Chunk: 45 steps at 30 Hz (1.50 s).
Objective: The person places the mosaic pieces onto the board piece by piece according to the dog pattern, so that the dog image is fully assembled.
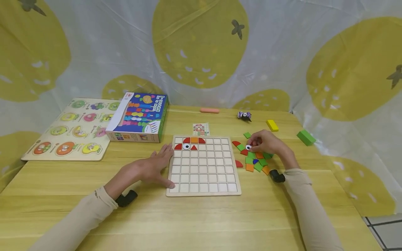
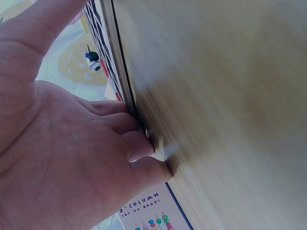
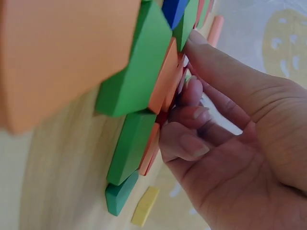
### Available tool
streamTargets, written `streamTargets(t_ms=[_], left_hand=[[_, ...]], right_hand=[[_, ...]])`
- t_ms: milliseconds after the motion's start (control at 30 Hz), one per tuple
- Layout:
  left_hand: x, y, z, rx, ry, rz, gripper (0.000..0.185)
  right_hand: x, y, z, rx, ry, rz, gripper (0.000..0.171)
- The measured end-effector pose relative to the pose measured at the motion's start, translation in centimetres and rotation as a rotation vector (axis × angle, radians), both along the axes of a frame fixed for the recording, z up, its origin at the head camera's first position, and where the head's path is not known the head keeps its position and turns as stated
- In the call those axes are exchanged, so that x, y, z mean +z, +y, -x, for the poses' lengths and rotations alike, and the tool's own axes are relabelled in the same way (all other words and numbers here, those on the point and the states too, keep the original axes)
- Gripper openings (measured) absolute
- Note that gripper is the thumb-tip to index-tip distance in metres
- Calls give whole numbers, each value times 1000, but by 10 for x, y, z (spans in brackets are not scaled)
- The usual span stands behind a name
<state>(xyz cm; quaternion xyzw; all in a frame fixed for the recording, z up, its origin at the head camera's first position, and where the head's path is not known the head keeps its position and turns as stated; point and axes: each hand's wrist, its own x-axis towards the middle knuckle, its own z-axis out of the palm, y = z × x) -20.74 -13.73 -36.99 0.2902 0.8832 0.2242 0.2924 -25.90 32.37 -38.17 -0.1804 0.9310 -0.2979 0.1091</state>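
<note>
My right hand [image 1: 267, 143] pinches a round white eye tile [image 1: 248, 147] at the top of the pile of coloured tiles [image 1: 255, 161], which lies on the table [image 1: 201, 223] just right of the grid board [image 1: 203, 165]. My left hand [image 1: 154, 166] lies spread and flat, fingers against the board's left edge. On the board sit 1 eye tile [image 1: 186, 146] and red and orange pieces in the top 2 rows. Behind it lies a pattern card [image 1: 201, 129]; a blue toy box [image 1: 139, 116] stands to the left.
</note>
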Motion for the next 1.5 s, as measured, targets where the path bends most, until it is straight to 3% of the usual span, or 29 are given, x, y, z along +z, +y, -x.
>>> streamTargets(t_ms=[333,700,933,1500], left_hand=[[4,1,-1,16,14,38,122],[5,3,1,14,8,32,122],[3,3,2,14,13,35,122],[2,4,-1,21,-3,25,123]], right_hand=[[7,-11,1,-47,-43,-26,13],[15,-20,0,-44,29,63,8],[19,-55,6,-34,-73,281,15],[9,-135,17,24,-163,355,10]])
